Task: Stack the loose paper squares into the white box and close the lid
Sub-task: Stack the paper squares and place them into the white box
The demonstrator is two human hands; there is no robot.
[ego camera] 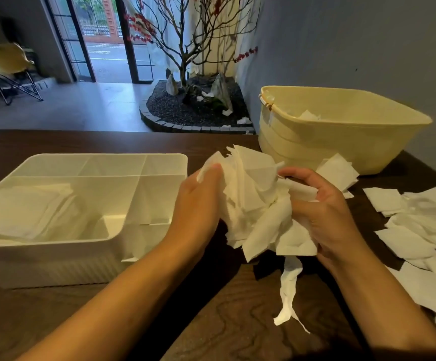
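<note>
Nearest us, our left hand (198, 204) and right hand (326, 212) hold a crumpled bundle of paper squares (256, 201) between them above the dark wooden table (224, 321), fingers curled into the sheets on both sides; one strip dangles below. To our right, more loose squares (420, 230) lie scattered flat on the table. To our left sits the white box (55, 264), uncovered, with dividers inside and a stack of squares (26, 212) in its big compartment. Farther right stands a pale yellow tub (316, 144) with paper inside. Beyond the table, a bare tree (185, 48) rises from gravel.
</note>
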